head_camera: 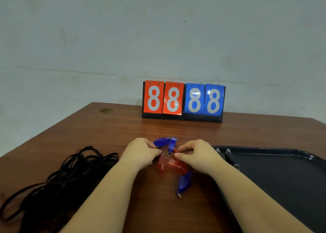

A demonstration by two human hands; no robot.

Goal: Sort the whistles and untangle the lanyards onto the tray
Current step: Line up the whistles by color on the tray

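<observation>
I had both hands over the whistles [172, 159] at counter centre: left hand [141, 152] and right hand [197, 153] curled, but I couldn't tell what they held. Lanyards [58, 181] lay tangled at 9 o'clock, tray [282, 180] at 3. Linked key rings could have dragged neighbouring whistles along.

You see soft, dim, even light; glare whitens the blue scoreboard [183, 101] cards at twelve o'clock. Edges bow toward three and nine o'clock, and detail is slightly soft.

Scoreboard [183, 101] cards: red 88, blue 88.
</observation>
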